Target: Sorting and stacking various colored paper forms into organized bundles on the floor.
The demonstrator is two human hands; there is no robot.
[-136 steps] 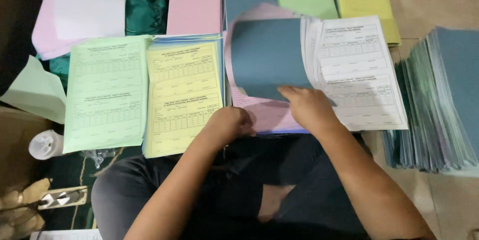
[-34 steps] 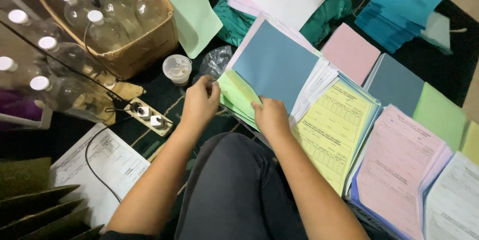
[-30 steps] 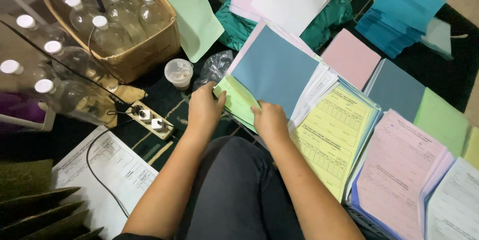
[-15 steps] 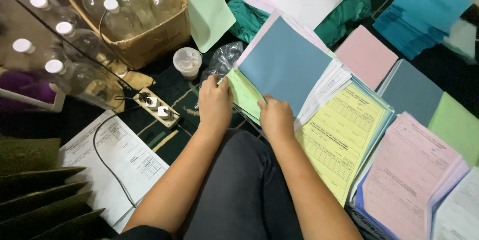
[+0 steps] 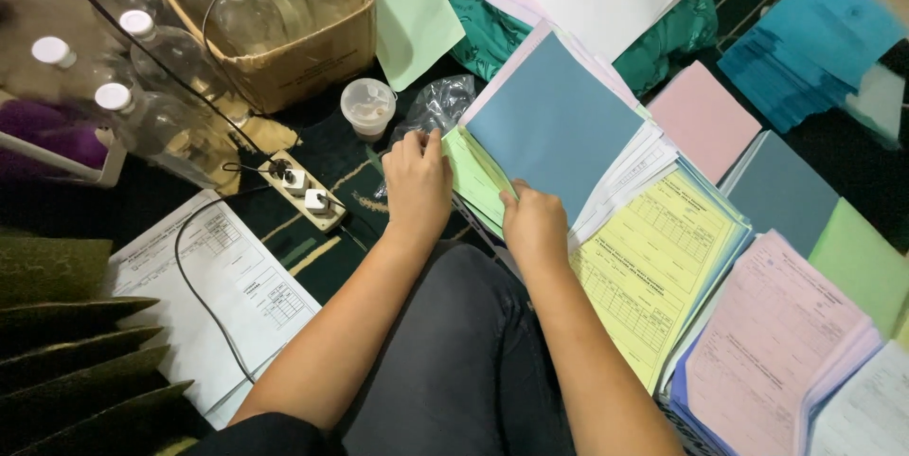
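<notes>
Collation in hand: left hand (image 5: 417, 181) grips green sheets (image 5: 478, 177); right hand (image 5: 535, 224) pinches stack (image 5: 559, 125) edge. Squaring the edges looks due next.

Matt paper sheets (image 5: 554, 125) (cardboard box (image 5: 303, 63))

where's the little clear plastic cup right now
In the head view, the small clear plastic cup stands upper left of the left hand, between the cardboard box of bottles and crumpled clear bag.

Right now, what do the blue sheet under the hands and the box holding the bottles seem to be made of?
The blue sheet looks like thin matte paper: flat, no shine, lying on a stack of loose forms. The box looks like brown corrugated cardboard, dull, with a worn, frayed rim.
</notes>
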